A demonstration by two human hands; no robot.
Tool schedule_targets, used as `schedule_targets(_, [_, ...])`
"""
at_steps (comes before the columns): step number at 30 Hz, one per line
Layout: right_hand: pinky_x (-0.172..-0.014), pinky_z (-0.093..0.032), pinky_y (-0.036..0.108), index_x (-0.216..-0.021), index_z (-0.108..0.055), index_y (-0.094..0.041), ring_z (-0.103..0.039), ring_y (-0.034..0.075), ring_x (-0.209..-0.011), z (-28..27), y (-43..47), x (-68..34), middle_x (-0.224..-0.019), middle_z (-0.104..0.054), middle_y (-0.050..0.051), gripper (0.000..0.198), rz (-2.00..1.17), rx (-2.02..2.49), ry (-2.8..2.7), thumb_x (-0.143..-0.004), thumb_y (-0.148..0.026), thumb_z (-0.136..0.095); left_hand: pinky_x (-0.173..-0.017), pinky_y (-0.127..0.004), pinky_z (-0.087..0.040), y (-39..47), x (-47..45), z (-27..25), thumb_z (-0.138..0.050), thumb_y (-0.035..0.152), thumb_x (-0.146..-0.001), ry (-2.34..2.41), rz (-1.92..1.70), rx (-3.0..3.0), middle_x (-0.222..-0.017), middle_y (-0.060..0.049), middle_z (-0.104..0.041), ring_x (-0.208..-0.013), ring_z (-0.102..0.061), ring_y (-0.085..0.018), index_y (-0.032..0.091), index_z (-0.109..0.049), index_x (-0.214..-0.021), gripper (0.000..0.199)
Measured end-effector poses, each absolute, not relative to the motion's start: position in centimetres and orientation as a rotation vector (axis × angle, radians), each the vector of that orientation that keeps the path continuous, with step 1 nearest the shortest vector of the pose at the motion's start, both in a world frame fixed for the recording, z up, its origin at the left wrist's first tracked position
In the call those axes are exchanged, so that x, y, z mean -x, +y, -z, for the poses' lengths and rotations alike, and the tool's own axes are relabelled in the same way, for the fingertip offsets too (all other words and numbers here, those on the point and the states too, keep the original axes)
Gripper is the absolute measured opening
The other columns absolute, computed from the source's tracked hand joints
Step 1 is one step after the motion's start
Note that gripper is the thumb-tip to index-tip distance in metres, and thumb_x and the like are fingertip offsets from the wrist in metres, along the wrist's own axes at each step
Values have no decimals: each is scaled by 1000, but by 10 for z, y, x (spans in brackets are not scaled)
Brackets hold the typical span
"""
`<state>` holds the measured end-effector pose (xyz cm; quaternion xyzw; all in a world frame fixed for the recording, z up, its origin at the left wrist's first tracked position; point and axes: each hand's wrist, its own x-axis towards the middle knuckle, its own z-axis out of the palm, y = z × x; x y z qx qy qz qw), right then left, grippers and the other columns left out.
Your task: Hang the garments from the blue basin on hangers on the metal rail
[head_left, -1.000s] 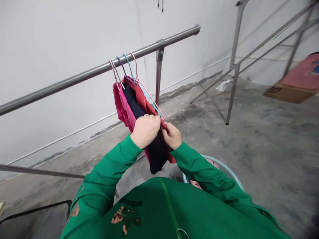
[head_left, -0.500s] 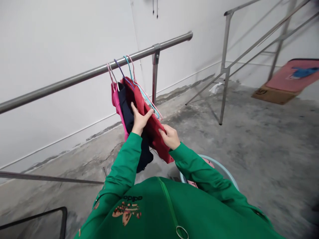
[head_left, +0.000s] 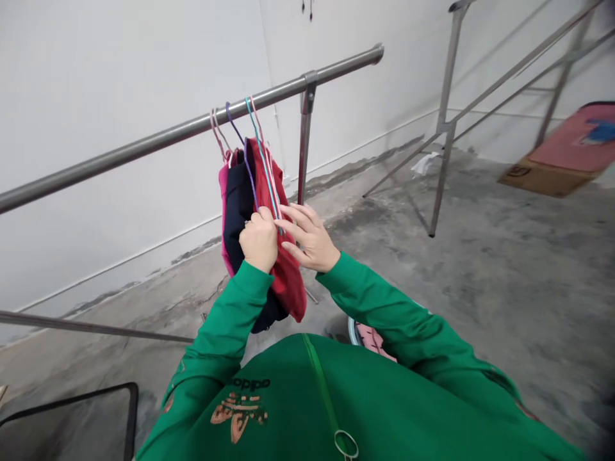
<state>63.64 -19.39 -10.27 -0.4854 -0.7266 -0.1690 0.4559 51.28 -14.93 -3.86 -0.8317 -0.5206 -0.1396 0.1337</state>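
A red garment [head_left: 291, 282] hangs from the rail beside a dark navy garment [head_left: 237, 205]. A strip of pink garment [head_left: 223, 211] shows behind the navy one. My left hand [head_left: 259, 242] is closed in a fist at the lower end of a purple hanger [head_left: 250, 176], against the red cloth; its grip is partly hidden. Just to the right, my right hand [head_left: 311, 240] has its fingers apart, with the fingertips at the turquoise hanger [head_left: 267, 169] and the light pink hanger [head_left: 271, 173]. Those two hangers lie across the front of the red garment.
The metal rail [head_left: 158, 141] runs along a white wall, held by a post [head_left: 305, 147]. A basin [head_left: 352, 330] with pink patterned cloth stands on the floor, partly behind my right sleeve. Another metal rack [head_left: 444, 166] and a cardboard box [head_left: 548, 173] are at right.
My left hand has closed into a fist at the purple hanger. My right hand has left the red garment's edge and moved up and left to the turquoise and pink hangers, fingers spread.
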Motion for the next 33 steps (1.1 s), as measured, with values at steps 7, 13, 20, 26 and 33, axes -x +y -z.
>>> schedule_targets(7, [-117, -21, 53, -136, -53, -20, -37, 27, -135, 79, -164, -643, -134, -58, 6, 55, 429, 1139, -2013, -98, -53, -30, -67, -31, -49, -157, -493, 33, -9, 15, -97, -1383, 216, 2384, -100, -20, -61, -89, -66, -27, 5, -47, -126, 49])
schedule_targets(13, [-114, -27, 54, -125, -60, -17, -41, 29, -130, 71, -154, -651, -126, -61, 11, 49, 450, 1189, -2056, -97, -48, -36, -68, -27, -49, -171, -486, 26, -15, 16, -98, -1458, 231, 2423, -103, -19, -60, -92, -66, -25, 8, -49, -123, 42])
schedule_targets(20, [-104, -43, 50, -114, -61, -13, -50, 28, -118, 65, -149, -657, -116, -61, 15, 30, 416, 1195, -2010, -89, -21, -45, -69, -29, -51, -176, -479, 36, -17, 12, -97, -1438, 274, 2416, -105, -19, -59, -96, -64, -26, 7, -45, -131, 45])
schedule_targets(26, [-113, -37, 50, -127, -50, -11, -38, 28, -137, 75, -149, -655, -149, -32, 20, 46, 260, 1273, -1783, -81, -16, -51, -72, -34, -54, -178, -482, 73, -31, 8, -91, -1346, 258, 2671, -109, -21, -61, -96, -66, -28, 5, -43, -137, 48])
schedule_targets(33, [-117, -33, 49, -136, -42, -14, -29, 28, -144, 88, -144, -658, -154, -26, 17, 58, 55, 1385, -1726, -79, -16, -53, -94, -33, -52, -151, -472, 109, -47, 2, -73, -1297, 1177, 3427, -103, -7, -71, -98, -66, -20, 14, -66, -103, 38])
